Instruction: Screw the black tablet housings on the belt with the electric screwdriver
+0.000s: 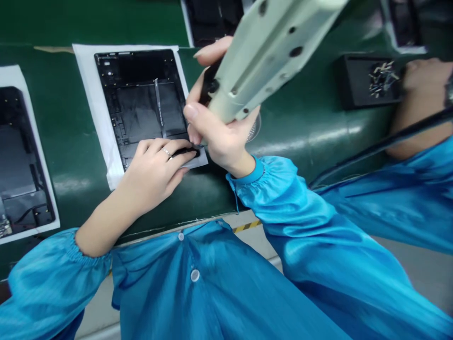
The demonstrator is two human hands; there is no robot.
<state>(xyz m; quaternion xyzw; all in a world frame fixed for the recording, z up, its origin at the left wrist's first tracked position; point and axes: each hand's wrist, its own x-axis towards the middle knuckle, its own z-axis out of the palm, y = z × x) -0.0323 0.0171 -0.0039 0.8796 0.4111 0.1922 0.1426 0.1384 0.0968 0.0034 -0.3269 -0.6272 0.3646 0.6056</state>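
My right hand (224, 130) is wrapped round the lower end of a pale green handheld tool (269, 56) with dark holes along its side. Its lower end points toward the near right corner of a black device shell (141, 108) lying on a white sheet (95, 113). Across that shell's near edge rests my left hand (155, 165), palm down, fingers spread, a ring on one finger. The fingertips touch the corner beside a small black part. A thin strip (159, 108) runs over the shell's inside. The tool's tip is hidden behind my right hand.
Another shell (21, 160) on white lies at the left, others at the top. A black tray (357, 82) of small metal pieces stands at the right, beside another person's arm (421, 94). A dark cable (382, 141) crosses there. A round metal mesh item (254, 128) sits behind my right wrist.
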